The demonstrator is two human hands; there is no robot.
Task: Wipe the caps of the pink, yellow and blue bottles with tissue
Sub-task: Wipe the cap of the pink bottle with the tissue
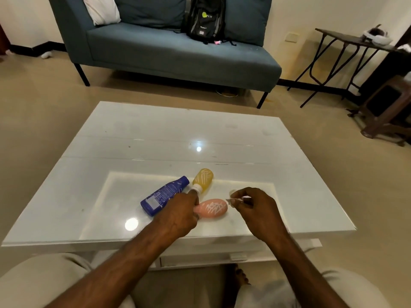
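Three bottles lie on their sides on the white glass table (155, 141). The pink bottle (213, 208) is nearest me; my left hand (180, 213) covers its cap end and seems to grip it. The yellow bottle (203, 179) lies just behind, its white cap (197, 188) pointing at my left fingertips. The blue bottle (163, 195) lies to the left, slanting away. My right hand (255, 208) hovers right of the pink bottle, pinching a small piece of white tissue (233, 200) between its fingertips.
A blue sofa (178, 52) with a black backpack (205, 18) and a white pillow stands beyond the table. A dark folding table (347, 38) and a wooden stool (387, 107) are at the right. My knees are under the table's near edge.
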